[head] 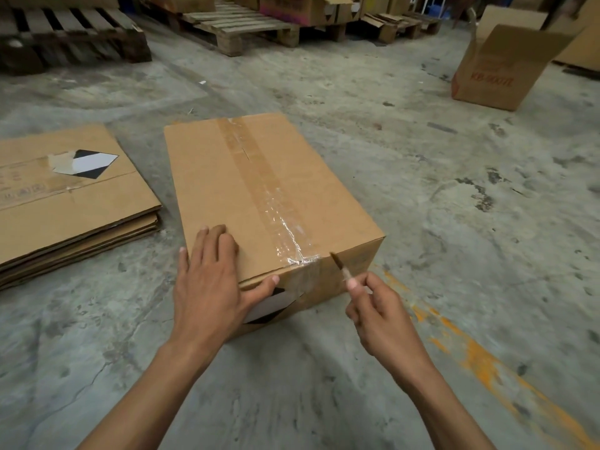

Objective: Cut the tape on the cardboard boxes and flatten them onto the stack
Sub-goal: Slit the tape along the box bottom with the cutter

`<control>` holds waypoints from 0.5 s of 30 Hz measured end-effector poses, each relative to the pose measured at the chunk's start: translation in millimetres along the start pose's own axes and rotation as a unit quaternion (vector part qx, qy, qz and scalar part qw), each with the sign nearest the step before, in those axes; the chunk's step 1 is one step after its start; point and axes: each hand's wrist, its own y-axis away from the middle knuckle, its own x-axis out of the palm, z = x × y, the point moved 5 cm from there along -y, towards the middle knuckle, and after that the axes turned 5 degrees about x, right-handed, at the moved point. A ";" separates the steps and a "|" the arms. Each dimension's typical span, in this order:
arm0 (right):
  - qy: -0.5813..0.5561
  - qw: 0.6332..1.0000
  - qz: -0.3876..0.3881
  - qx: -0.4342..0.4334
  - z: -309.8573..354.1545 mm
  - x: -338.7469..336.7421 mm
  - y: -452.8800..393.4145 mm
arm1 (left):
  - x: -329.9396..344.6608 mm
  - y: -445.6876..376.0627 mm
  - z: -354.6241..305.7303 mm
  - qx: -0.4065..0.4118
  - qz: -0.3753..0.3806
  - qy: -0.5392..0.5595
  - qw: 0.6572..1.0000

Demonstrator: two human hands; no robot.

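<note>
From my head camera, the sealed cardboard box (259, 196) sits on the concrete floor (438, 196) right in front of me, its top flaps closed and held by a strip of clear tape (269, 193) running down the middle seam and over the near edge. What is inside it I cannot tell.

My left hand (211, 287) lies flat on the box's near left corner, fingers straight on the top and thumb pressed along the near edge. My right hand (380, 316) is just beside the box's near right corner, fingers curled round a small blade (339, 266) pinched between thumb and forefinger; its tip points at the wrinkled end of the tape, close to it, though I cannot tell whether it touches.

Left of the box lies the stack of flattened cardboard (74, 203), near but apart. Far beyond the box to the right stands an open box (500, 66), flaps up, its contents hidden. Behind the box, well apart, are wooden pallets (240, 27).
</note>
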 end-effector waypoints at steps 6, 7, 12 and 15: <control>-0.084 0.993 -0.081 0.033 -15.7 11.5 0.4 | -0.6 2.3 -1.9 -0.002 0.022 -0.004 1.000; -0.098 0.991 -0.082 0.036 -16.4 14.0 -0.3 | -0.7 2.2 -2.6 0.000 0.028 -0.013 1.000; -0.126 0.989 -0.074 0.034 -15.7 20.4 0.4 | -2.8 3.6 -3.8 0.008 0.041 -0.034 0.999; -0.129 0.989 -0.066 0.037 -14.9 21.8 0.3 | -4.0 3.2 -4.1 0.009 0.042 -0.034 0.999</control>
